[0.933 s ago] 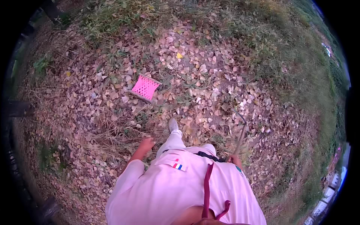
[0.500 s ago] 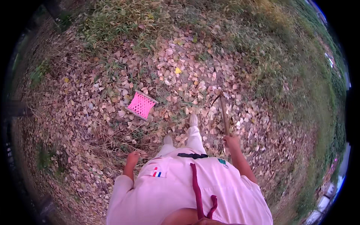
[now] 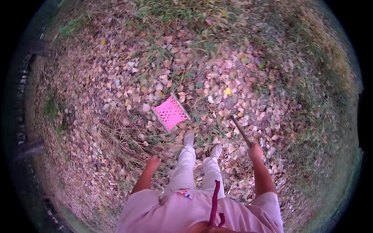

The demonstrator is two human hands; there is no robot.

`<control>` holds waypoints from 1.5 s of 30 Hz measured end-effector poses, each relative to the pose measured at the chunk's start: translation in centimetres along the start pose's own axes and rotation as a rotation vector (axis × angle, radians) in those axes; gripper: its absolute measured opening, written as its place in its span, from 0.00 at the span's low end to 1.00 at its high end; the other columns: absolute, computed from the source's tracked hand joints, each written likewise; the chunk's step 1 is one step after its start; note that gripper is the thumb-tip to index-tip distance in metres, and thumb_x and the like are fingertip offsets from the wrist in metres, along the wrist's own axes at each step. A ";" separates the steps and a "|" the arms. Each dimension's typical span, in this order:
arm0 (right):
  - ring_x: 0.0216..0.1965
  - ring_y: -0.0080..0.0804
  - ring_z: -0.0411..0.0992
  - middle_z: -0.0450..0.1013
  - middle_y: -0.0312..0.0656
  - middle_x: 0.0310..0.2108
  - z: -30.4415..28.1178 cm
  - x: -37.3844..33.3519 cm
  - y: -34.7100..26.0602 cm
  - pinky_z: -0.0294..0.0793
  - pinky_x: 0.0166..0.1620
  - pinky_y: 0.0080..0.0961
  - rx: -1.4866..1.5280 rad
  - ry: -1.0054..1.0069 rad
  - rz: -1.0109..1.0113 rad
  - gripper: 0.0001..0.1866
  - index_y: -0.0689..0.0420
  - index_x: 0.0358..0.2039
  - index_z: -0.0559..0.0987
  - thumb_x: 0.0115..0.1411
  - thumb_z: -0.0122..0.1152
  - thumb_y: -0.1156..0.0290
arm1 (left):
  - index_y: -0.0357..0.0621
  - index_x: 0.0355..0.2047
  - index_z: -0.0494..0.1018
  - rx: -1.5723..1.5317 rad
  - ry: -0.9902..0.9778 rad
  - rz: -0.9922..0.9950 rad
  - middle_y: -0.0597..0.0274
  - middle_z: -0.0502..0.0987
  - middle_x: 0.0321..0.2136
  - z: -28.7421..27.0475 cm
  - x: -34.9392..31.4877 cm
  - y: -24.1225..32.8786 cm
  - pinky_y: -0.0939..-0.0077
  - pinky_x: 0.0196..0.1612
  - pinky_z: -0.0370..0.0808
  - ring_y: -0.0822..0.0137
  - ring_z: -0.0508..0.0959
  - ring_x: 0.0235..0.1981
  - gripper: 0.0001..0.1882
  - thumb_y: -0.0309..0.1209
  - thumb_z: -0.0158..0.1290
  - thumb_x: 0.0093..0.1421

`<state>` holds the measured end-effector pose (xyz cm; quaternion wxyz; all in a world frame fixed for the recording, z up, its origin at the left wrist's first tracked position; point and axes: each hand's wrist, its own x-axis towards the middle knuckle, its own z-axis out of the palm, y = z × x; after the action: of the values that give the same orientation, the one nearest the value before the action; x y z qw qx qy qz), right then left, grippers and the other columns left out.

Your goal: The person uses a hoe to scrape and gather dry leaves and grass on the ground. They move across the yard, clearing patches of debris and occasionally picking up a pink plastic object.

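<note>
My right hand (image 3: 255, 150) is closed around the wooden handle of a sickle (image 3: 241, 132), which points up and to the left over the leaves. Its blade cannot be made out now; half a second ago a thin, dark curved blade showed at the far end. On the left, my left hand (image 3: 154, 160) hangs beside my leg, holding nothing, its fingers loose. Ahead of my shoes (image 3: 189, 138) lies a small folding stool (image 3: 171, 112), with a bright pink cord lattice strung between two wooden bars. Neither hand touches it.
Dry fallen leaves (image 3: 116, 81) cover the ground. Green grass (image 3: 318, 105) grows along the right and far sides. A patch of dry stalks (image 3: 124, 136) lies ahead of my left hand. Dark trunk-like shapes (image 3: 29, 149) stand at the left edge.
The view has turned, so the stool shows farther right and nearer my feet. My feet have shifted, the left shoe now ahead. The sickle leans further left, still in my right hand.
</note>
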<state>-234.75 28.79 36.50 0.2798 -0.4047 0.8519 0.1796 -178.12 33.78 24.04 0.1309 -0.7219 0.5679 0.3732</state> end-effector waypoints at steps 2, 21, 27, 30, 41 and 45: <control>0.37 0.44 0.74 0.75 0.46 0.34 1.2 2.4 -3.1 0.72 0.40 0.38 -0.028 0.017 -0.037 0.17 0.46 0.42 0.76 0.49 0.55 0.67 | 0.40 0.47 0.68 -0.196 0.029 -0.088 0.44 0.75 0.37 1.3 5.8 -0.2 0.60 0.43 0.70 0.48 0.74 0.40 0.27 0.44 0.54 0.51; 0.30 0.42 0.75 0.76 0.48 0.29 6.2 15.8 -7.7 0.73 0.36 0.31 0.099 -0.017 0.012 0.19 0.56 0.41 0.77 0.47 0.61 0.68 | 0.48 0.50 0.62 -1.491 0.003 -0.442 0.63 0.70 0.44 16.8 42.6 0.5 0.64 0.46 0.66 0.65 0.71 0.42 0.28 0.32 0.59 0.50; 0.29 0.39 0.75 0.76 0.44 0.28 3.3 17.4 -8.4 0.74 0.36 0.31 -0.027 -0.074 0.050 0.18 0.49 0.44 0.76 0.50 0.58 0.65 | 0.54 0.49 0.63 -1.165 -0.196 -0.637 0.68 0.70 0.43 15.3 42.6 9.8 0.63 0.35 0.67 0.65 0.70 0.40 0.32 0.37 0.63 0.44; 0.30 0.37 0.75 0.76 0.42 0.28 3.0 16.6 -6.9 0.75 0.36 0.32 -0.073 -0.092 0.068 0.16 0.44 0.44 0.76 0.53 0.55 0.63 | 0.50 0.48 0.64 -1.249 -0.104 -0.710 0.65 0.69 0.44 14.9 39.6 17.2 0.60 0.38 0.66 0.64 0.69 0.42 0.34 0.41 0.65 0.39; 0.31 0.39 0.76 0.76 0.43 0.29 -0.4 12.8 2.8 0.75 0.33 0.35 0.074 -0.146 0.003 0.11 0.51 0.36 0.77 0.54 0.50 0.72 | 0.36 0.47 0.65 -1.096 -0.393 -0.420 0.57 0.70 0.44 11.8 16.7 32.3 0.66 0.42 0.71 0.64 0.71 0.42 0.29 0.35 0.61 0.46; 0.32 0.41 0.75 0.76 0.45 0.29 -2.1 10.9 10.3 0.75 0.34 0.36 0.260 -0.149 0.011 0.10 0.54 0.34 0.78 0.51 0.51 0.71 | 0.34 0.42 0.69 -0.954 -0.424 -0.016 0.59 0.73 0.37 8.8 6.2 44.8 0.72 0.36 0.71 0.69 0.73 0.34 0.21 0.28 0.57 0.47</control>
<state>-249.22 27.55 32.18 0.3912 -0.3460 0.8471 0.0987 -222.15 20.34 24.31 -0.0979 -0.6141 0.2902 0.7274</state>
